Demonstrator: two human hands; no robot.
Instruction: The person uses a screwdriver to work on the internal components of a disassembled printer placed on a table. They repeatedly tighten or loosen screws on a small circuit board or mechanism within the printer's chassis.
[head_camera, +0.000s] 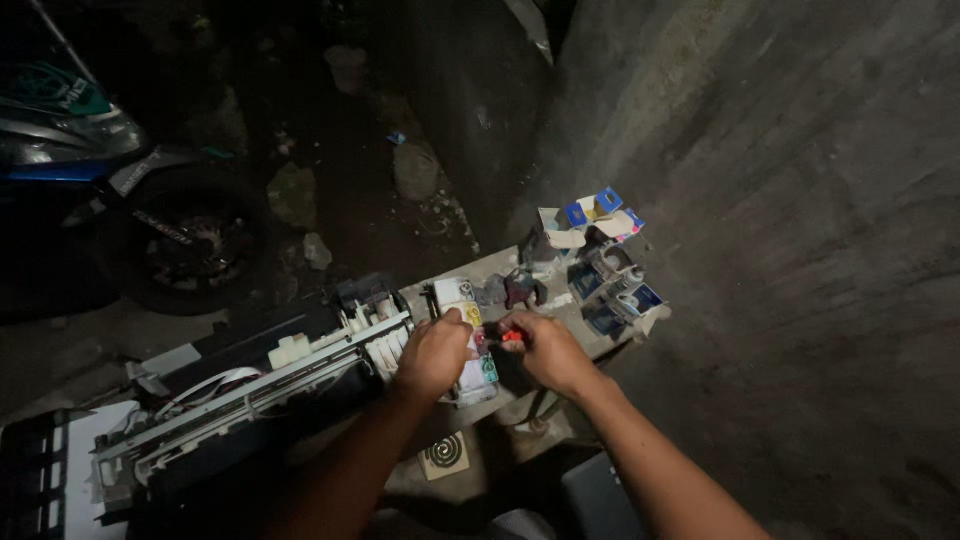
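While curled over the white ink tank block (470, 345), left hand (432, 355) grips it; right hand (545, 350), just beside, pinches a small red piece (512, 337) on the counter (600, 345).

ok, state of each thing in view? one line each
printer: cover off, insides exposed
ink tank block: under left hand
small red part: pinched in right hand fingers
small cartons: flaps open
motorbike: parked
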